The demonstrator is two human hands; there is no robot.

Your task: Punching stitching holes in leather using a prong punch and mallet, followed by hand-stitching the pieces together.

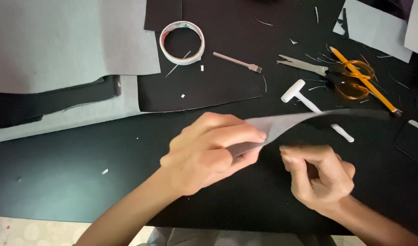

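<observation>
Near the middle of the black mat (58,173), left hand (209,157) pinches a curved grey sheet (282,125) between thumb and fingers, the sheet arcing right over a white mallet (304,100). Right hand (320,177) sits just right of the sheet's near edge, fingers curled narrow, thumb tip close to that edge; whether it grips anything I cannot tell. Far side: tape roll (181,42), metal fork punch (238,61), scissors (327,72) under a yellow pencil (368,84), grey felt (67,41) far left.
</observation>
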